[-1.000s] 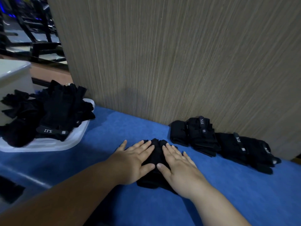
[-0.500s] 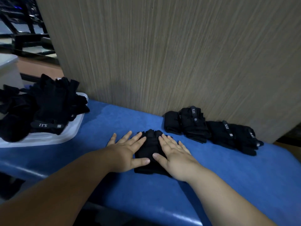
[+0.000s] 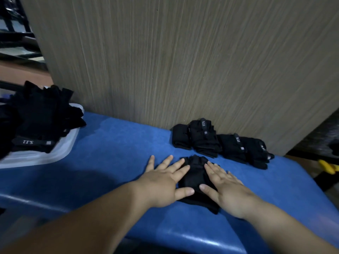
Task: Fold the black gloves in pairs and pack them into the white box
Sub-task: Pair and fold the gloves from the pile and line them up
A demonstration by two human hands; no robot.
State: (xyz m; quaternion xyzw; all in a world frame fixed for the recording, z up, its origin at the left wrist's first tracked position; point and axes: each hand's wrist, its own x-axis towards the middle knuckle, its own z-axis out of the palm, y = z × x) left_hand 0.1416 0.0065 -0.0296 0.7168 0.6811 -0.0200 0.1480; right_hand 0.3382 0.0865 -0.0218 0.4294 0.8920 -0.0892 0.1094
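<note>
From the head view, my left hand [image 3: 161, 186] and right hand [image 3: 227, 193] lie flat on either side of the folded glove pair [image 3: 194, 176] at lower centre of the frame. The fingers are straight and spread, pressing down and gripping nothing. The bundle sits on the blue padded bench [image 3: 113, 143], just in front of the finished folded pairs [image 3: 203, 138] lined up against the wood-grain panel [image 3: 183, 61] at centre right. The loose gloves [image 3: 40, 120] are heaped on a white plastic tray [image 3: 60, 153] at the left edge. I cannot make out the white box itself here. To do this step well, I think I should press evenly with both palms so the fold sets and the layers stay squared. The thick fabric will likely spring open if I lift off carelessly. So next I would slide my fingers under both sides and pick it up pinched closed.
</note>
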